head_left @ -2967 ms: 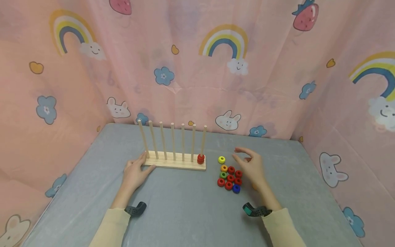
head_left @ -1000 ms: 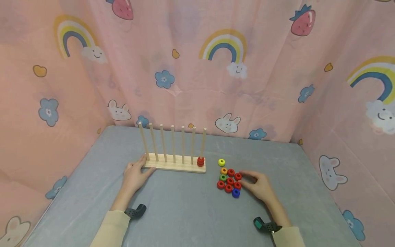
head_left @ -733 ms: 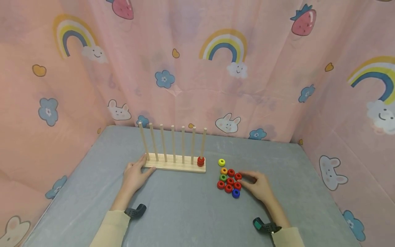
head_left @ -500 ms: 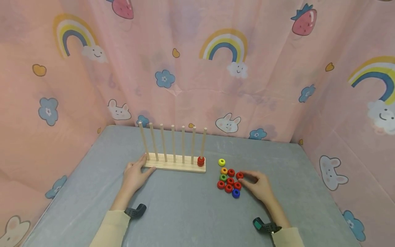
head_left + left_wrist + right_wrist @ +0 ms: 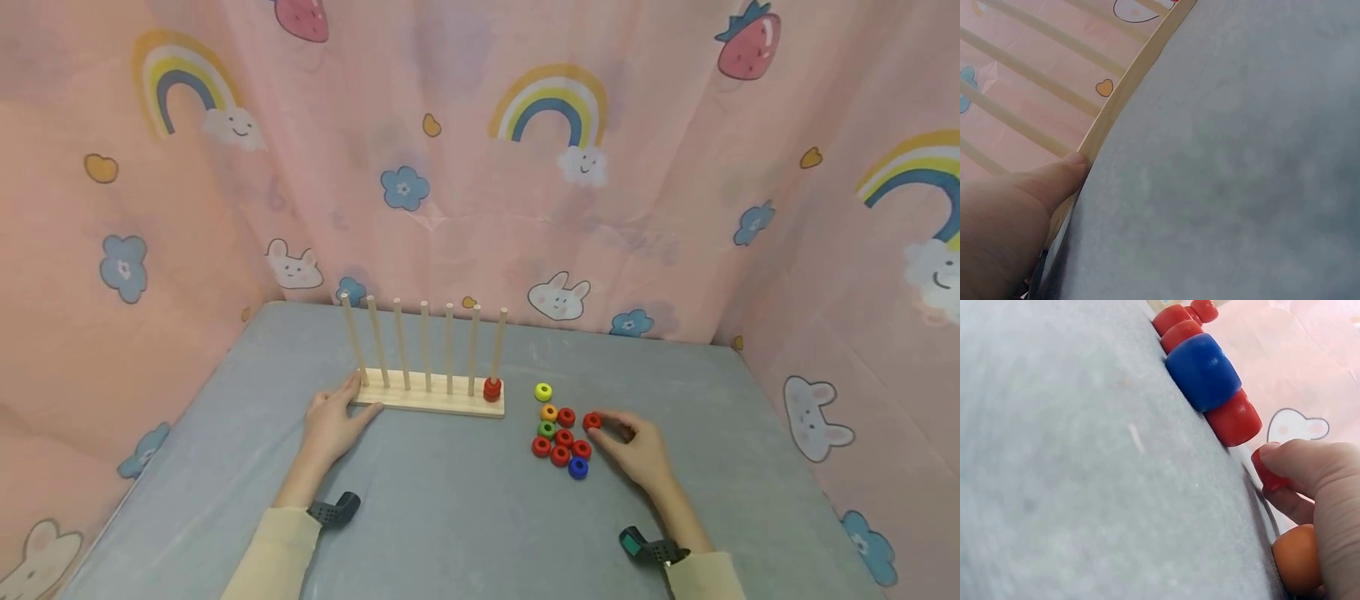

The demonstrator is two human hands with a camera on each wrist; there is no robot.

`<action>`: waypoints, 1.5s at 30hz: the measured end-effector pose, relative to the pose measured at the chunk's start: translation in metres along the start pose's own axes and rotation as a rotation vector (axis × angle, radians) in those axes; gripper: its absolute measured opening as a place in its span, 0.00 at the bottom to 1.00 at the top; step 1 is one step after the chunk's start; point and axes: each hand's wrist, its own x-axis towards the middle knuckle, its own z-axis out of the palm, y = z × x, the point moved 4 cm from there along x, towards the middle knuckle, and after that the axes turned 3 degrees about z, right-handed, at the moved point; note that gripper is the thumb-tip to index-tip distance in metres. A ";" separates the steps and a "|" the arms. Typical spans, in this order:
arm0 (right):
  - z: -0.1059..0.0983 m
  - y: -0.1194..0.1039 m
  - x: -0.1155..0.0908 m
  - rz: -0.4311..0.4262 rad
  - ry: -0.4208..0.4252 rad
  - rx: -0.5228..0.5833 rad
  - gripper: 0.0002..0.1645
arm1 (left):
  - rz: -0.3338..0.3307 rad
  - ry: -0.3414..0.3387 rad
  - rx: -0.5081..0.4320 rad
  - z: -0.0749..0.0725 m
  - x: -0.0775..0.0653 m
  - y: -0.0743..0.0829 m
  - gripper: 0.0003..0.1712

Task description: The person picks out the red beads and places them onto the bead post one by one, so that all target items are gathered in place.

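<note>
A wooden peg rack [image 5: 438, 400], a flat base with a row of upright rods, stands on the table. My left hand [image 5: 330, 425] grips its left end, thumb along the front edge as the left wrist view shows. Red beads [image 5: 492, 389] are stacked on the rightmost rod. My right hand [image 5: 641, 450] pinches a red bead [image 5: 592, 421] between thumb and fingers, a little right of the loose group. That bead [image 5: 1266, 472] is close over the table in the right wrist view. An orange bead [image 5: 1297, 559] lies beside the hand there, hidden behind it from the head.
Loose beads lie right of the rack: a yellow one [image 5: 543, 392], an orange bead [image 5: 549, 412], a green one [image 5: 546, 429], a blue one [image 5: 578, 467] and several red beads [image 5: 560, 455]. A pink patterned curtain [image 5: 465, 208] surrounds the grey table [image 5: 450, 517].
My right hand came down from above the beads to the group's right edge, took hold of a red bead and drew it rightward, apart from the others. My left hand stays on the rack.
</note>
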 end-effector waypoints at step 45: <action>-0.016 -0.051 0.024 -0.038 0.034 0.118 0.20 | -0.016 -0.001 -0.004 -0.002 -0.001 0.003 0.45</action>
